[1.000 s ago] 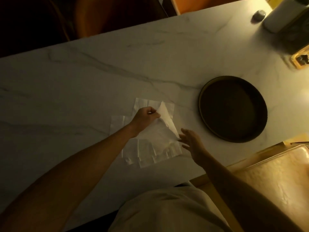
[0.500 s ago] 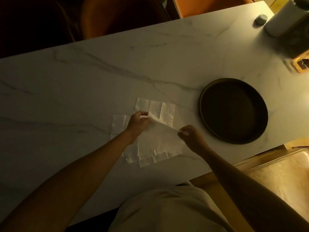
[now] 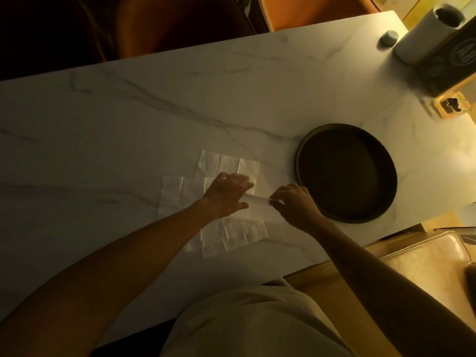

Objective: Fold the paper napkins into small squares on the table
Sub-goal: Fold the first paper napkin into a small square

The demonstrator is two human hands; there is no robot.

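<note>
Head view, right hand (image 3: pixel 293 202) pinching napkin (image 3: pixel 257 199) edge

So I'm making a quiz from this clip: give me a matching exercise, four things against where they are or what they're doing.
Things:
1. left hand
2. right hand
3. dark round tray
4. white cylinder

States:
a. far right corner of the table
b. pinching the napkin's edge
c. empty, right of the napkins
d. fingers spread flat over the napkin

Pairs: 1-d, 2-b, 3-c, 4-a
</note>
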